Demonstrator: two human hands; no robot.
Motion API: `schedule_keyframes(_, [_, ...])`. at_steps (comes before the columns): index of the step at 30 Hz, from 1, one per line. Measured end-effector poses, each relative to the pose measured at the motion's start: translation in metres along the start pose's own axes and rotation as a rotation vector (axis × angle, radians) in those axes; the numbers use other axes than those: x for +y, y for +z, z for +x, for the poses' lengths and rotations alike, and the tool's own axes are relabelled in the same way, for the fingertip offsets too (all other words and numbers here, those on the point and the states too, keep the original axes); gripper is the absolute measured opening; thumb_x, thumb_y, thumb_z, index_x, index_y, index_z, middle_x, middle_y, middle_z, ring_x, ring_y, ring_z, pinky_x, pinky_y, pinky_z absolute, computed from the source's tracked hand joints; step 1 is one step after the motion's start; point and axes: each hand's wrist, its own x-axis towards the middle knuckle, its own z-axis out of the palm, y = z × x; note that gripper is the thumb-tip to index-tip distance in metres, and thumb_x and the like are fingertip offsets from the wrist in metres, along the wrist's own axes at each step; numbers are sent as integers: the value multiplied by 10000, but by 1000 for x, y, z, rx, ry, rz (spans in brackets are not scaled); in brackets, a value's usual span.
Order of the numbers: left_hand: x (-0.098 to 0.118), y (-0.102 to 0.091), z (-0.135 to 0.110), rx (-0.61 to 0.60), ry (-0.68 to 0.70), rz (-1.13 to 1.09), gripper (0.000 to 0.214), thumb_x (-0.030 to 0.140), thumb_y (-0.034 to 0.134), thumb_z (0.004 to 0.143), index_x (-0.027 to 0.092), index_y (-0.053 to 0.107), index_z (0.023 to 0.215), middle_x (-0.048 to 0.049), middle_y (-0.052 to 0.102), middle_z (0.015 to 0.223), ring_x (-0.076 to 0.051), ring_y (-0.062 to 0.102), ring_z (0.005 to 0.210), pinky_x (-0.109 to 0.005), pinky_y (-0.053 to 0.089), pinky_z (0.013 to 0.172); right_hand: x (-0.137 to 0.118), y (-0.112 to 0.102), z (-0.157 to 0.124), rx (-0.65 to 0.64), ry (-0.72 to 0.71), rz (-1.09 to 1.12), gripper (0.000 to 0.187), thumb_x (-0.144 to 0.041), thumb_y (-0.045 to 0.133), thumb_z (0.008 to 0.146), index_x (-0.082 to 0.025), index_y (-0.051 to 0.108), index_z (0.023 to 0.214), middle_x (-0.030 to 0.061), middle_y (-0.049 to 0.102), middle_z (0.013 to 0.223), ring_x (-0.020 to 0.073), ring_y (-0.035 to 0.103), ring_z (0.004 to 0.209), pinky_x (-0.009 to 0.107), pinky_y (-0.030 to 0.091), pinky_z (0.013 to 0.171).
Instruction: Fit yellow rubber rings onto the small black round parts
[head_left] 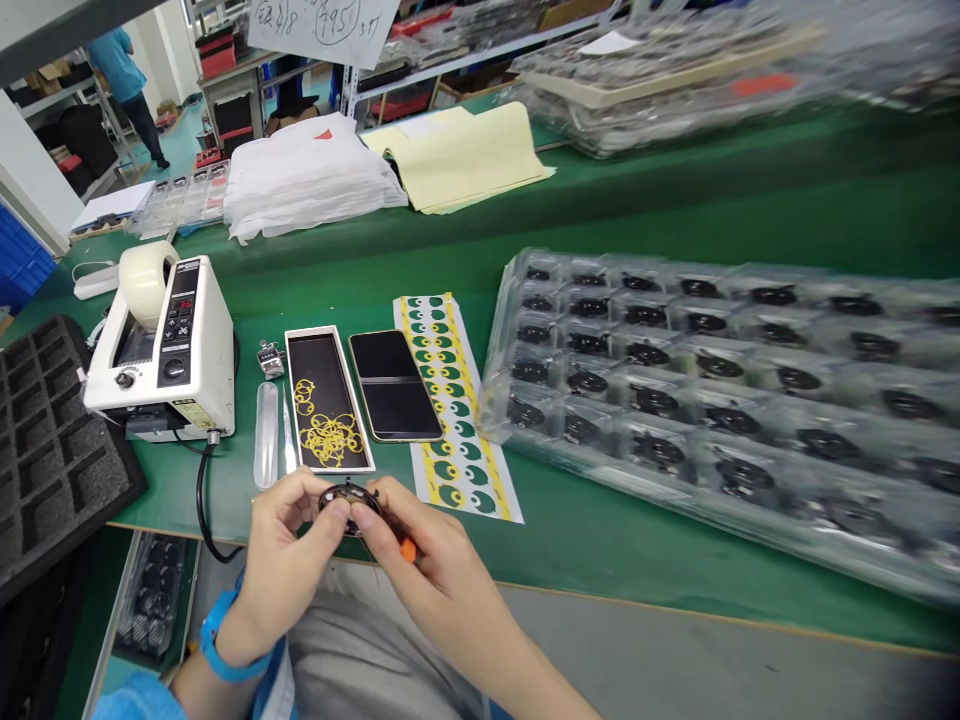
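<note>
Pinching a round, dark-rimmed black part (349, 491) between thumbs and fingers, the left hand (289, 550) and the right hand (431, 560) hold it over the near edge of the green worktop (600, 540), each grip clamped on its rim. A small orange piece (408, 549) shows by the right hand's fingers. Just beyond lies a shallow white-rimmed black box (315, 358) with thin yellow rings (330, 440).

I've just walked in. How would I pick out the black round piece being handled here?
Start at the green table and look to its near edge, where the left hand and right hand meet. Pinched between them is the black round piece. Similar dark round parts lie in rows in the clear tray to the right, but this one is up in the hands.
</note>
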Motion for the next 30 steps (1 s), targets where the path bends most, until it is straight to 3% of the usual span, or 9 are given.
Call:
schedule_keyframes(6, [-3,2,4,-21,-9,-11,427,537,691,805,165,539,661,51,419,576,-83,324,519,-214,327,513,5,0,3,9,40,57,330,-293,428,956,-226,302,659,-61,313,564,104,296,490,221,263,447])
schedule_keyframes(10, [-6,4,6,-4,-42,-19,418,548,700,788,145,608,723,31,478,596,-84,374,512,-218,353,507,6,0,6,23,107,108,368,-378,448,956,-220,330,645,-51,338,573,107,307,502,225,271,458])
schedule_keyframes(16, [-6,2,1,-22,8,-13,245,319,734,776,165,716,966,-21,571,795,-123,520,659,-225,450,599,4,1,11,90,185,256,416,-492,493,934,-211,400,643,-45,351,590,113,326,528,218,318,477])
schedule_keyframes(23, [-7,3,1,8,-10,13,176,317,691,802,150,708,852,-31,572,780,-159,545,746,-245,455,677,5,2,12,87,192,283,430,-511,516,916,-208,408,631,-43,347,591,115,332,537,221,355,496])
schedule_keyframes(30, [-4,0,4,-24,0,18,250,400,694,816,151,703,835,-6,577,695,-118,461,602,-235,413,599,8,-5,10,20,202,212,345,-466,523,923,-184,543,725,-30,439,618,109,362,543,227,331,498])
